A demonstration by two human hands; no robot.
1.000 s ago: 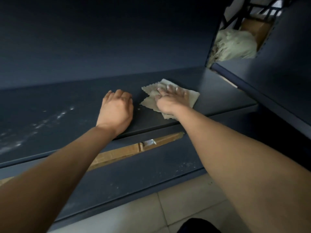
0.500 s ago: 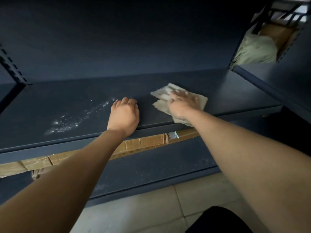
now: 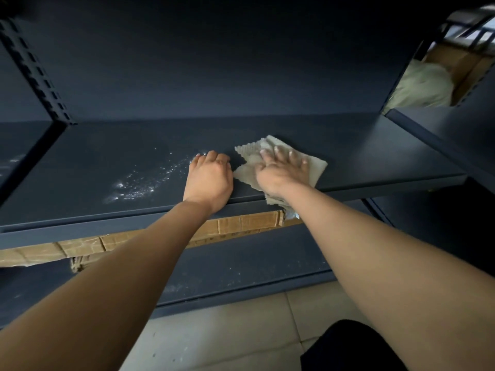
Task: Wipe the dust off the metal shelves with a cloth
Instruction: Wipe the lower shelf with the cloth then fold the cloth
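On the shelf (image 3: 348, 156): dark metal running left to right, with both hands resting on its near half.
Cloth (image 3: 317, 170): pale and zigzag-edged, it lies flat on the shelf right of the middle, and its near corner hangs over the shelf's near lip.
Right hand (image 3: 278, 171): palm down on the cloth, covering its middle.
Right grip: wide, with the fingers (image 3: 293, 159) straight and spread, pressing the cloth to the metal and curled round nothing.
Left hand (image 3: 209, 180): on bare metal just left of the cloth, with the wrist at the near lip.
Left grip: narrow, the fingers curled under in a loose fist that holds nothing (whether the knuckles touch the cloth's edge I cannot tell).
Dust (image 3: 142, 183): a streak of white specks just left of the left hand, slanting from far right to near left.
Upright (image 3: 34, 70): a slotted post at the far left of the shelf.
Cardboard (image 3: 241, 223): a brown strip showing under the shelf's near lip, behind both forearms.
Lower shelf (image 3: 254, 261): dark, with faint pale specks.
Floor (image 3: 227, 330): light tiles, nearest of all.
Far right: a pale bundle (image 3: 423, 87) beside a brown box (image 3: 460, 62), seen past the shelf's end.
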